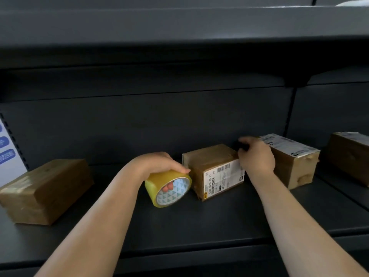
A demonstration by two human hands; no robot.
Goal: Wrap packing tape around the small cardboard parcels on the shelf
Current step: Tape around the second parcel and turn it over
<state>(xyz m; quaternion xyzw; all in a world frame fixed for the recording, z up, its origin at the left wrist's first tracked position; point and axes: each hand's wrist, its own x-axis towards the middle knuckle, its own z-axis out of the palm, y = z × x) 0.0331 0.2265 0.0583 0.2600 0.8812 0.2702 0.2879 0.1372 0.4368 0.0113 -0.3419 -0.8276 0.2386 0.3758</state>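
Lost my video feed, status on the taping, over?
Left hand grips tape roll. Right hand on middle parcel's far right corner. Nothing blocking it.

The rightmost parcel (351, 156) runs off the frame's edge, the right hand (256, 156) hides the middle parcel's (213, 170) far corner, and its label print (221, 179) blurs unreadably.
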